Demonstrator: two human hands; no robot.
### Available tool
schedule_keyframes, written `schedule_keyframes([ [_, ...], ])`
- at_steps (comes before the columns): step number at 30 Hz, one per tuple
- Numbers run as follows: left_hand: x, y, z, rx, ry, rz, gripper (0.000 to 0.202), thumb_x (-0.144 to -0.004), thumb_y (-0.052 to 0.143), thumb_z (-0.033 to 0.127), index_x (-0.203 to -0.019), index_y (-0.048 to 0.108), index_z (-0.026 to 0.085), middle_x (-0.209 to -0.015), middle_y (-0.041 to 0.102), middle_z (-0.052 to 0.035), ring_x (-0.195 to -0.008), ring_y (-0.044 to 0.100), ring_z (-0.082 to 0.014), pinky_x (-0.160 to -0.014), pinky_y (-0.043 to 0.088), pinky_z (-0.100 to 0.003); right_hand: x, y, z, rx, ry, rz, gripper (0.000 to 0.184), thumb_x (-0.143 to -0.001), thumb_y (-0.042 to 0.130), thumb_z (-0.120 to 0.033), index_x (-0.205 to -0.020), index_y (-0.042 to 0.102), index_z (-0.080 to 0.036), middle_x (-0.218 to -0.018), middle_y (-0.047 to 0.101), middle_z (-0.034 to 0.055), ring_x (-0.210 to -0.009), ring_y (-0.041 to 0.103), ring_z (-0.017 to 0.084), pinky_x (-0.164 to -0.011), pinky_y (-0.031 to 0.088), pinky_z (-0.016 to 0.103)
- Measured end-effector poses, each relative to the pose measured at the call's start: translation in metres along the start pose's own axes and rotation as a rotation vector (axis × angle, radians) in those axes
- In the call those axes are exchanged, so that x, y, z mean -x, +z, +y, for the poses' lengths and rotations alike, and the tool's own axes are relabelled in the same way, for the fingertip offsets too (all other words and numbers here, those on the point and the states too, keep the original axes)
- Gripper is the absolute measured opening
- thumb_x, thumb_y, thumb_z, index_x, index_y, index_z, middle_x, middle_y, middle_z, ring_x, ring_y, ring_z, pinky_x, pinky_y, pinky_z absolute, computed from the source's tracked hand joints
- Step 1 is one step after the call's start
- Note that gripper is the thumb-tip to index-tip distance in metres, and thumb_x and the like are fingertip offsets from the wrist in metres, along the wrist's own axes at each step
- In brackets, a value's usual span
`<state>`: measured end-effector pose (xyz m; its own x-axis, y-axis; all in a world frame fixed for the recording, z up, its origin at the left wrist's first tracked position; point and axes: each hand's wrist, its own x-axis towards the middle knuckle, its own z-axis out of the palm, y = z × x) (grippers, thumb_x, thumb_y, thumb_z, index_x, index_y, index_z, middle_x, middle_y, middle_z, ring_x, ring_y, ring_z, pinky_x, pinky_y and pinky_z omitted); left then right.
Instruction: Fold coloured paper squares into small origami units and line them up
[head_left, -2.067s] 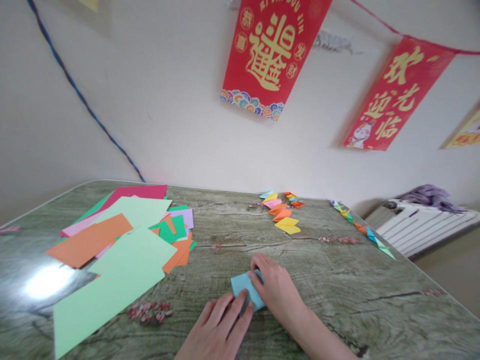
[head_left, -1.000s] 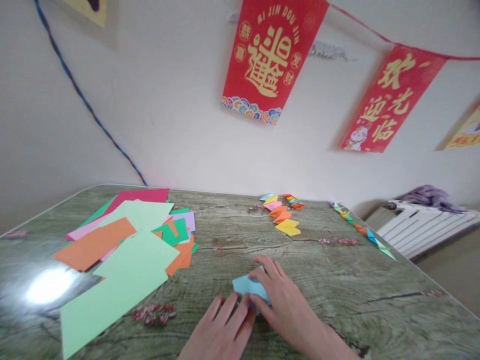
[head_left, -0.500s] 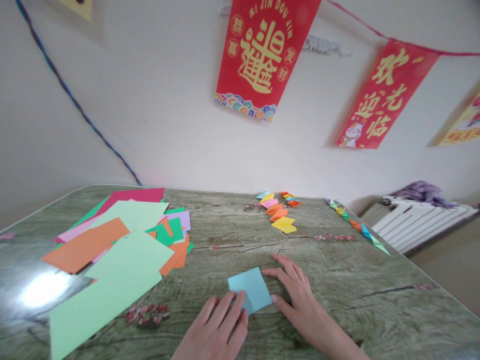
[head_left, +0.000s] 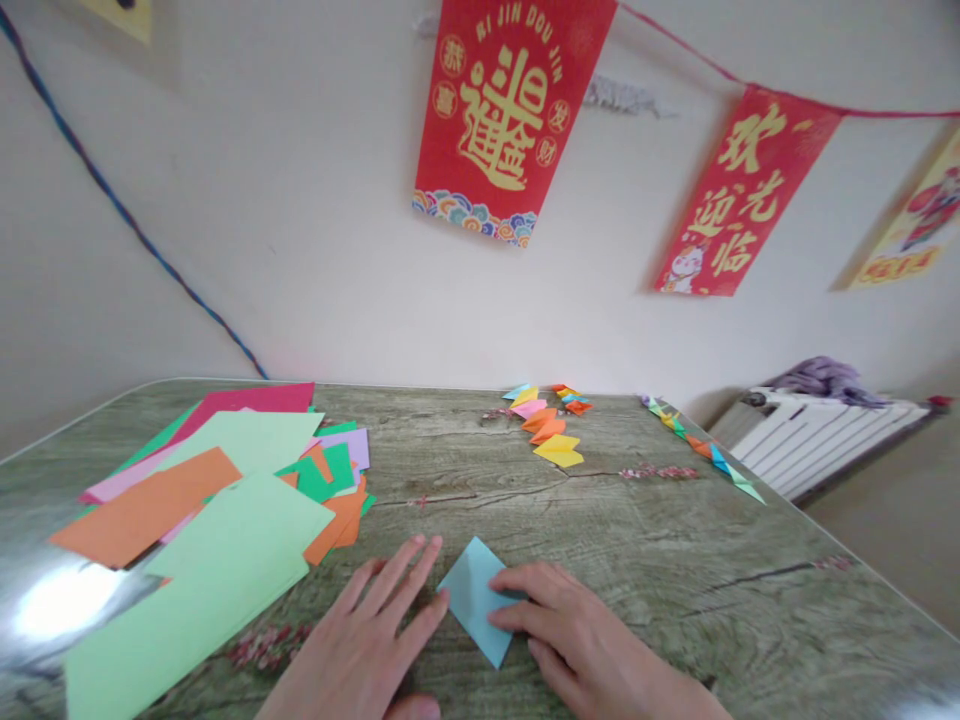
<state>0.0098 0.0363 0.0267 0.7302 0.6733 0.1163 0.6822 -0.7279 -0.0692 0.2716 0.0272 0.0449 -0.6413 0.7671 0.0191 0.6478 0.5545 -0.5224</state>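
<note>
A small light blue paper square (head_left: 474, 594) lies on the wood-grain table (head_left: 675, 560), turned like a diamond. My left hand (head_left: 360, 640) rests flat beside it with fingers stretched out, fingertips at the paper's left edge. My right hand (head_left: 577, 640) lies on the paper's right side, its fingers pressing flat on the sheet. Neither hand lifts the paper.
A spread of coloured paper sheets (head_left: 217, 490) covers the table's left part. Small folded paper pieces (head_left: 547, 420) sit at the far middle, and a chain of folded pieces (head_left: 705, 450) runs along the right edge. Red banners (head_left: 495, 110) hang on the wall; a radiator (head_left: 810, 440) stands at right.
The blue paper has been turned from a tilted square to a diamond. My left hand moved up to its left edge; my right hand came back onto its right side.
</note>
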Motion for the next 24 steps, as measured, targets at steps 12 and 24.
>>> schedule_keyframes([
  [12, -0.018, 0.002, 0.025, 0.025, 0.104, -0.05, 0.042, -0.084, 0.069, 0.037, -0.121, 0.062, 0.019, -0.127, 0.067, -0.0105, -0.108, 0.066, -0.0291, -0.087, 0.054, -0.039, -0.01, 0.029, 0.004, -0.004, 0.099, -0.011, 0.04, -0.073, 0.068, -0.02, -0.113, 0.061, -0.021, -0.122, 0.057, 0.0067, -0.11, 0.05, 0.025, -0.098, 0.037, 0.037],
  [24, -0.014, 0.016, 0.029, 0.176, -0.003, 0.069, 0.018, -0.086, 0.064, 0.032, -0.098, 0.065, 0.02, -0.111, 0.07, -0.0059, -0.097, 0.063, -0.026, -0.089, 0.049, -0.042, -0.01, 0.039, 0.005, -0.01, 0.046, 0.033, 0.039, -0.07, 0.075, -0.018, -0.107, 0.062, -0.019, -0.112, 0.057, 0.0061, -0.099, 0.052, 0.022, -0.088, 0.04, 0.032],
])
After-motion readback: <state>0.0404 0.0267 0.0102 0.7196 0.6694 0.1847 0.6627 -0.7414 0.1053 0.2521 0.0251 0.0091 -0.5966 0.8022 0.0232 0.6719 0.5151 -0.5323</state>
